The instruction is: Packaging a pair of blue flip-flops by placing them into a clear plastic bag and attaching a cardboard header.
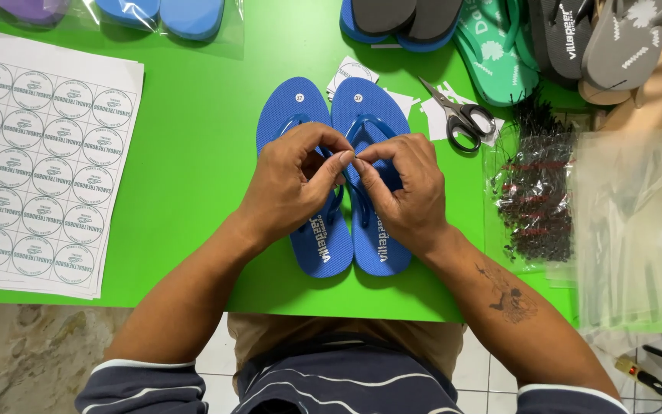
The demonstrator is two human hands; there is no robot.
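A pair of blue flip-flops (323, 115) lies side by side on the green table (193, 153), toes pointing away from me. My left hand (289, 184) and my right hand (404, 192) hover over the straps at the middle of the pair. Their fingertips meet just above the right sandal's strap, pinching something too small to identify. Each sandal has a small round sticker near the toe.
Sheets of round labels (40, 161) lie at the left. Black-handled scissors (461, 119) and paper scraps sit right of the sandals. A clear bag of black fasteners (534, 192) and plastic bags (637, 230) lie at the right. More flip-flops (499, 54) line the far edge.
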